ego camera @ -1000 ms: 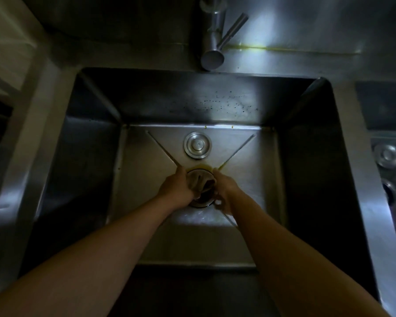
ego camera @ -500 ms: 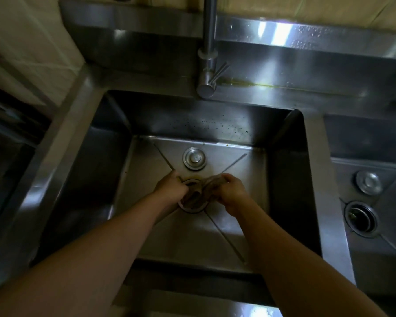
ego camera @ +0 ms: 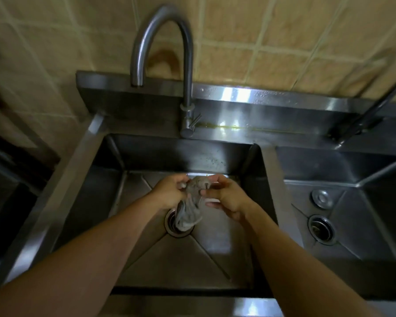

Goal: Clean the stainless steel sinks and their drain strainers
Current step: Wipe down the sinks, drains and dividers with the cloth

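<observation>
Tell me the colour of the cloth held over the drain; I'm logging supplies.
Grey, the cloth shows best in the head view.

Dim, warm-toned frame. Glare flaring on backsplash ledge. Sink basin lying in shadow. Wide-angle bending edges; motion blur softening tiles and corners.

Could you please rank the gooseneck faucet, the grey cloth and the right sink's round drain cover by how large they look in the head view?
1. gooseneck faucet
2. grey cloth
3. drain cover
The cloth, bunched in both hands, sits nearer the camera.
</observation>
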The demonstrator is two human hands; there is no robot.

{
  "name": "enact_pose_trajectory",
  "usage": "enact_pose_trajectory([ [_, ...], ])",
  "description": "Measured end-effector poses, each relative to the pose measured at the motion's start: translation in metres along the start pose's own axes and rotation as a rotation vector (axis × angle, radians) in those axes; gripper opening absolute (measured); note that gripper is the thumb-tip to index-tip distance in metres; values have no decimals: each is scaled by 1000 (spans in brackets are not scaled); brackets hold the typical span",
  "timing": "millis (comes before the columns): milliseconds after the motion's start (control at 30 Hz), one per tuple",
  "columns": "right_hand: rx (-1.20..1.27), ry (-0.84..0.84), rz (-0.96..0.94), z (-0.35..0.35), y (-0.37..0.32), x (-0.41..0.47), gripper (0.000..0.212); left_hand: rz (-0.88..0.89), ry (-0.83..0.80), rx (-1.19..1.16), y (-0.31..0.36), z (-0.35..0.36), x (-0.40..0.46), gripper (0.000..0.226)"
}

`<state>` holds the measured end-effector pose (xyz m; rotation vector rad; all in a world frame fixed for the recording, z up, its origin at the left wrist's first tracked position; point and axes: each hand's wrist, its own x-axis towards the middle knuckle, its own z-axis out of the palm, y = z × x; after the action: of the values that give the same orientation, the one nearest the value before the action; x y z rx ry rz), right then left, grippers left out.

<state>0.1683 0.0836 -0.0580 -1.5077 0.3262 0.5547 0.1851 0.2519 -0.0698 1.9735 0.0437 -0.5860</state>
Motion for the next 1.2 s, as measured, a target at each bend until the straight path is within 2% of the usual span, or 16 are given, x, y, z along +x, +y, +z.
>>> enact_pose_trajectory([
  [133, -56, 69, -64, 2, -20, -28, 20, 121, -109, 102, 25, -9, -18, 35],
  [233, -82, 104, -148, 5, -36, -50, 27, 152, -135, 30, 46, -19, -32, 39],
  [300, -115, 109, -211, 6, -46, -67, 30, 193, -119, -32, 59, -26, -46, 35],
  [400, -167, 71, -276, 5, -60, -91, 30, 308, -90, 27, 79, -35, -61, 31],
  [500, -253, 63, -320, 3, -69, -117, 32, 420, -86, 72, 98, -35, -72, 37],
  [567, -315, 78, -326, 0, -72, -128, 34, 431, -74, 82, 110, -30, -73, 39],
  [633, -452, 133, -326, -2, -74, -140, 33, 485, -41, 168, 121, -23, -74, 39],
  [700, -603, 210, -327, -8, -78, -150, 32, 558, -5, 353, 133, -17, -75, 37],
  [767, -531, 222, -324, -21, -80, -158, 39, 571, 13, 491, 145, -14, -76, 29],
  [833, -346, 192, -352, -38, -85, -167, 23, 494, -46, 516, 156, -11, -77, 24],
  [900, -281, 196, -378, -56, -88, -174, 4, 404, -174, 445, 170, 0, -82, 39],
  [967, -245, 194, -400, -75, -91, -179, 16, 361, -271, 351, 182, 16, -87, 49],
  [1033, -207, 202, -418, -93, -93, -184, 24, 305, -379, 184, 193, 35, -91, 39],
  [1133, -247, 250, -470, -129, -92, -191, 11, 124, -582, -151, 213, 76, -96, 11],
  [1200, -228, 343, -485, -158, -87, -194, 12, 62, -504, -291, 226, 105, -93, 12],
])
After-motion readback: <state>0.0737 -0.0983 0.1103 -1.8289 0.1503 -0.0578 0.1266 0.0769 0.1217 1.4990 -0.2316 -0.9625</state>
